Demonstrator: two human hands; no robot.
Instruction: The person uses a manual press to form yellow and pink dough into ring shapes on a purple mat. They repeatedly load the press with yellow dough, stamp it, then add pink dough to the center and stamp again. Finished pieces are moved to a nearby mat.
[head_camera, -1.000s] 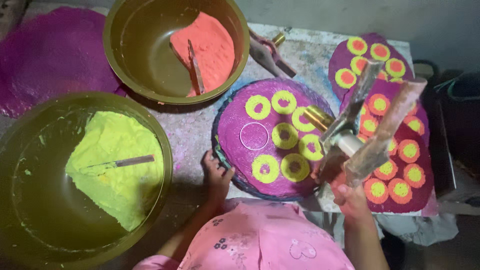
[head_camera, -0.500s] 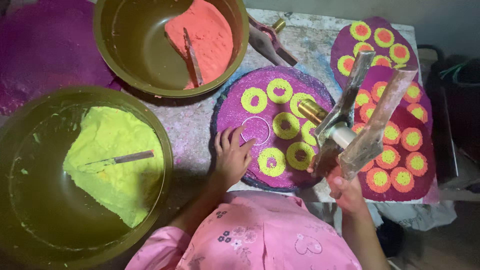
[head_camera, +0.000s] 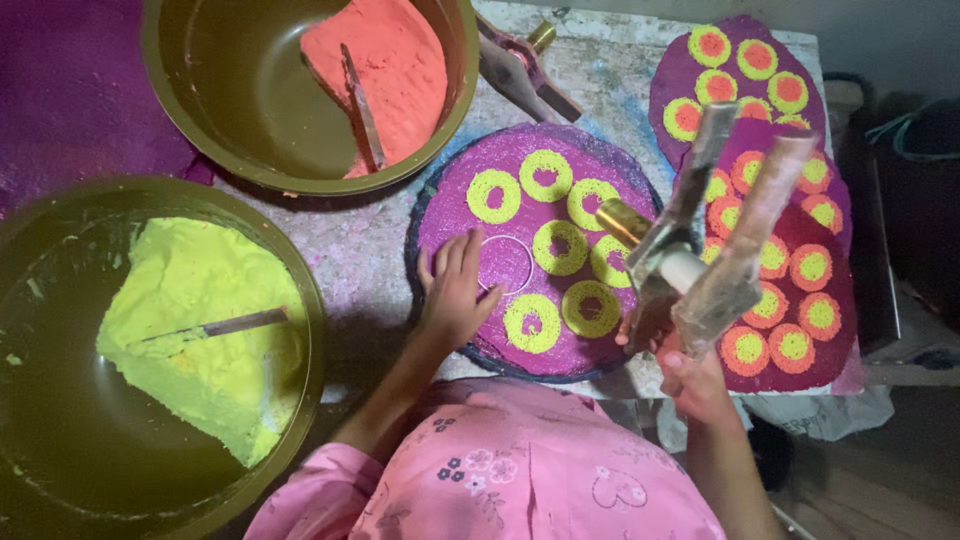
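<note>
Resting flat as before, left hand (head_camera: 455, 292) fingers spread on purple disc (head_camera: 535, 250) beside empty ring outline (head_camera: 505, 263); right hand (head_camera: 690, 375) gripping metal press tool (head_camera: 700, 255), now nearer.

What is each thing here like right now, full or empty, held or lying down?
Left hand: flat on the purple disc.
Right hand: gripping the two-handled press tool, raised.
Purple disc: seven yellow rings, one empty outline.
Orange-paste bowl: partly filled.
Yellow-paste bowl: partly filled.
</note>
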